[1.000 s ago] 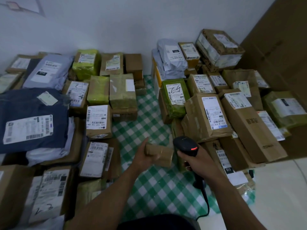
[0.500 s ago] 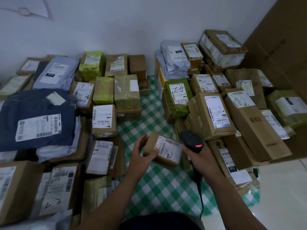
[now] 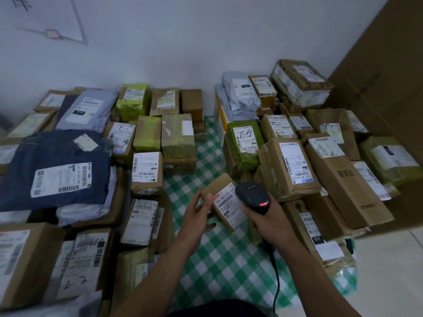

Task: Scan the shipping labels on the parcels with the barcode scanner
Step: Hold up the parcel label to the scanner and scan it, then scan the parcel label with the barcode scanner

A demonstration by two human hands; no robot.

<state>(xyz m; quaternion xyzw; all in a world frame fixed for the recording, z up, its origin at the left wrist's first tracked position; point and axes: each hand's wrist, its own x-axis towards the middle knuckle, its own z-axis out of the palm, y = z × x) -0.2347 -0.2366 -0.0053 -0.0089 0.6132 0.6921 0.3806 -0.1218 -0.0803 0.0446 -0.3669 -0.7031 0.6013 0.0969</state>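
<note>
My left hand [image 3: 198, 213] grips a small brown parcel [image 3: 217, 187] above the green checked cloth [image 3: 219, 266], its white shipping label [image 3: 227, 205] turned up toward me. My right hand [image 3: 270, 221] holds the black barcode scanner [image 3: 253, 196] by its handle, the head right beside the label's right edge. A red light glows on the scanner's head. Its black cable [image 3: 275, 284] hangs down toward me.
Labelled parcels lie in two groups on the floor: a left group with a dark blue mailer bag [image 3: 57, 170] and brown boxes, a right group with a tall brown box [image 3: 288, 168] and a green parcel [image 3: 246, 143]. A large cardboard sheet [image 3: 389, 76] leans at the right.
The small parcel has turned in my left hand so its label now faces up, and the scanner has come closer to the label. My view has shifted slightly.
</note>
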